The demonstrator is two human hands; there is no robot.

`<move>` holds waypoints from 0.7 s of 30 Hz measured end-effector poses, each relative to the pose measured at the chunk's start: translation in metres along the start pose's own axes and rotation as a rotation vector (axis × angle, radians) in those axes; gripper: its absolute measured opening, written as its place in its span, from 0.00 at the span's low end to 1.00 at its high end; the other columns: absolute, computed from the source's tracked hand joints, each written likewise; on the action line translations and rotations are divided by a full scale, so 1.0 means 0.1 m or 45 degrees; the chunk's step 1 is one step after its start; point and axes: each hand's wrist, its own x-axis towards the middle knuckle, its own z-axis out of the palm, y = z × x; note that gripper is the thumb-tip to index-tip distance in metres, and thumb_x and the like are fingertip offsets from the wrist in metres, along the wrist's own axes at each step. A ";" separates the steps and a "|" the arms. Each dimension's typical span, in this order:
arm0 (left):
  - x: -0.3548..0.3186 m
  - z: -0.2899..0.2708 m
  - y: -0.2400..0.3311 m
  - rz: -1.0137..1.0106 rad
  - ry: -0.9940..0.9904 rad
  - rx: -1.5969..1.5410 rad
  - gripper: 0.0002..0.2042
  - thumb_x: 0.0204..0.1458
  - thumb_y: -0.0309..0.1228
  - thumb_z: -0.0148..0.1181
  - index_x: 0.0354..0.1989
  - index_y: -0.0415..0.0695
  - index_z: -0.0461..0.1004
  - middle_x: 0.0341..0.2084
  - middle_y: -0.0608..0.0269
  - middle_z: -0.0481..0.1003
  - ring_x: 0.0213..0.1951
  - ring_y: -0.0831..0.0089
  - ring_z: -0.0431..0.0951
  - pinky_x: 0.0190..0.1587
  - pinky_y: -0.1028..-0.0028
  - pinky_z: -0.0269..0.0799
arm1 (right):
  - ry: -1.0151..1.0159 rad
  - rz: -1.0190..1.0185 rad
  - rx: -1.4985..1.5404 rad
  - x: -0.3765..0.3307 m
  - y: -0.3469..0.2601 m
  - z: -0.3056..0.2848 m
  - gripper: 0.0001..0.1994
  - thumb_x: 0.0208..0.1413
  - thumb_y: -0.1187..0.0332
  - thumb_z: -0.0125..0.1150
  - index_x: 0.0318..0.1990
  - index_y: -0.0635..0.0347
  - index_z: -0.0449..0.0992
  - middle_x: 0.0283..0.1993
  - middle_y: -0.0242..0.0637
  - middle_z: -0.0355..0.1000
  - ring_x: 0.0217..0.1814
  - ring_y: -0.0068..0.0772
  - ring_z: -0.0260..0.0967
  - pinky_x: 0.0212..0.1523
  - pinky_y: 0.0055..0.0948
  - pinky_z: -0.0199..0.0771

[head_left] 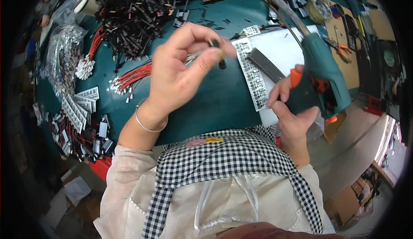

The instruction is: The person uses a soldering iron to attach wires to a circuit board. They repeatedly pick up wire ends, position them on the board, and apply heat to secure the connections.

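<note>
Black cylindrical piece [222, 63] in left hand's [177, 74] fingertip pinch, green glue gun [331, 60] in right hand's [294, 124] grip

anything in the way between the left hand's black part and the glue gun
Nothing visible stands between the small black part in the left hand and the green glue gun in the right hand; the white circuit-board panel and dark bar appear to lie lower.

left hand [178, 77]: raised, thumb and forefinger pinching; right hand [294, 125]: lower, fingers curled; 2 hands: apart
</note>
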 end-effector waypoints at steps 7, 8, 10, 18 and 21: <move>-0.09 0.30 -0.09 -0.348 -0.234 -0.148 0.07 0.54 0.20 0.59 0.36 0.35 0.66 0.23 0.56 0.77 0.22 0.76 0.77 0.27 0.80 0.74 | 0.079 0.145 -0.120 0.10 -0.07 0.08 0.32 0.49 0.82 0.60 0.62 0.69 0.55 0.34 0.43 0.71 0.30 0.26 0.69 0.32 0.22 0.71; -0.11 0.31 -0.10 -0.364 -0.262 -0.132 0.07 0.53 0.20 0.60 0.36 0.35 0.67 0.23 0.56 0.77 0.22 0.76 0.76 0.26 0.81 0.73 | 0.087 0.165 -0.130 0.11 -0.08 0.08 0.31 0.50 0.83 0.59 0.62 0.69 0.55 0.35 0.45 0.72 0.31 0.25 0.69 0.32 0.22 0.72; -0.14 0.33 -0.11 -0.395 -0.313 -0.102 0.08 0.52 0.20 0.61 0.36 0.35 0.67 0.23 0.57 0.77 0.22 0.78 0.76 0.25 0.82 0.72 | 0.090 0.151 -0.147 0.12 -0.04 0.08 0.30 0.50 0.84 0.58 0.62 0.70 0.56 0.35 0.45 0.72 0.32 0.25 0.70 0.33 0.21 0.73; -0.24 0.38 -0.19 -0.457 -0.290 -0.027 0.09 0.49 0.23 0.66 0.32 0.37 0.70 0.19 0.64 0.77 0.19 0.86 0.73 0.20 0.86 0.66 | 0.050 0.194 -0.137 0.12 -0.05 0.15 0.31 0.46 0.88 0.59 0.61 0.72 0.57 0.36 0.46 0.73 0.35 0.28 0.72 0.37 0.24 0.77; -0.23 0.36 -0.17 -0.528 -0.369 -0.028 0.10 0.50 0.22 0.65 0.34 0.36 0.68 0.23 0.60 0.77 0.22 0.84 0.75 0.21 0.87 0.68 | 0.049 0.138 -0.114 0.09 0.01 0.14 0.25 0.47 0.87 0.60 0.55 0.72 0.62 0.36 0.44 0.74 0.36 0.28 0.74 0.37 0.24 0.77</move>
